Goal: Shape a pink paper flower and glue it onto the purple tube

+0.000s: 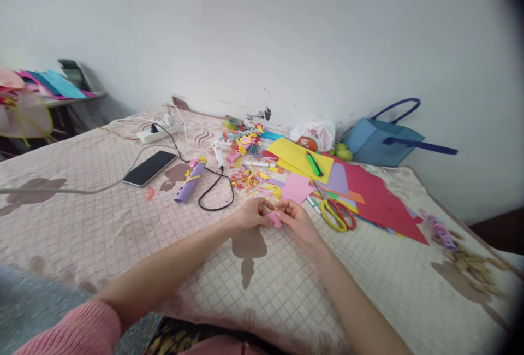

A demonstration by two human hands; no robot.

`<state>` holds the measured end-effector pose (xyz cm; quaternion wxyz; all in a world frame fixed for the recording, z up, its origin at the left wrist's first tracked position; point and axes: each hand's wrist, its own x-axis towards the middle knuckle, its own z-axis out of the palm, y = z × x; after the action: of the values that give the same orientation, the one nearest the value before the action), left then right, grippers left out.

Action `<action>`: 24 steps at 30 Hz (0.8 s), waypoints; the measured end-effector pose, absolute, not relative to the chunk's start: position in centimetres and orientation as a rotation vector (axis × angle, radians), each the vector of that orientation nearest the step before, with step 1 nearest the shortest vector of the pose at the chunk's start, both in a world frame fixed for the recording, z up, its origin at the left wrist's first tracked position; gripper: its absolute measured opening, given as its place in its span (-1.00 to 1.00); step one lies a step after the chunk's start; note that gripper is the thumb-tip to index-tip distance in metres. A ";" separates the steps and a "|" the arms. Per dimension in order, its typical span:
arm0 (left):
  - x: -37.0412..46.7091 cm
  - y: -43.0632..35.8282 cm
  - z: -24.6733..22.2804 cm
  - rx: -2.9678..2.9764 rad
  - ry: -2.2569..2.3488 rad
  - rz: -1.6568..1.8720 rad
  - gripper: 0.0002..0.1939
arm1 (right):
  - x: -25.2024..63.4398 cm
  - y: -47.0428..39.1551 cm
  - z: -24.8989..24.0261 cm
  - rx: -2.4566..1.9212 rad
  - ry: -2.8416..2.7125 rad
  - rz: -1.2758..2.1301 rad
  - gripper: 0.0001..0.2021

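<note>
Over the middle of the table, my left hand (254,213) and my right hand (293,216) meet with fingertips pinched on a small pink paper piece (275,219). Its exact shape is partly hidden by the fingers. Just beyond the hands lie a pink paper sheet (296,187) and a heap of coloured paper scraps (248,180). Scissors (335,214) with yellow and red handles rest to the right of my right hand. Left of the hands, a purple paper roll (190,181) with yellow strips and pink bits lies on the cloth, near a white glue gun (218,154).
A phone (149,168) and a power strip (159,133) with cables lie to the left. Right of centre are yellow sheets (286,154), a green cutter (314,164) and red sheets (370,194). A blue bag (379,142) stands against the wall; nuts in shells (470,267) lie far right.
</note>
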<state>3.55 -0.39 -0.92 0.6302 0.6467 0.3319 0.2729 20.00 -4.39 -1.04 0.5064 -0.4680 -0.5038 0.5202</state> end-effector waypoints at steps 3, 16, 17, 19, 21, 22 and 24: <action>3.5 -0.2 -1.0 1.424 0.705 0.610 -0.61 | 20.2 -4.2 -1.3 -1.123 -1.194 1.202 -0.76; 3.7 0.0 -0.5 1.242 0.772 0.754 -0.62 | 19.7 -4.4 -0.7 -1.125 -1.176 1.217 -0.75; 3.6 0.0 -0.5 1.233 0.771 0.728 -0.62 | 19.7 -4.4 -0.8 -1.131 -1.170 1.202 -0.75; 3.5 0.0 -0.4 1.223 0.774 0.681 -0.64 | 19.6 -4.4 -0.8 -1.140 -1.168 1.195 -0.75; 3.5 0.0 -0.5 1.216 0.779 0.686 -0.67 | 19.5 -4.5 -0.8 -1.142 -1.169 1.211 -0.75; 3.6 0.0 -0.6 1.210 0.786 0.714 -0.69 | 19.4 -4.5 -0.7 -1.145 -1.164 1.230 -0.75; 3.6 0.0 -0.7 1.195 0.799 0.796 -0.72 | 19.3 -4.6 -0.7 -1.144 -1.151 1.279 -0.74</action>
<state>3.64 0.02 -0.73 0.6812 0.5323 0.3562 0.3546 19.28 -4.58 -0.66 0.5120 -0.4754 -0.4786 0.5317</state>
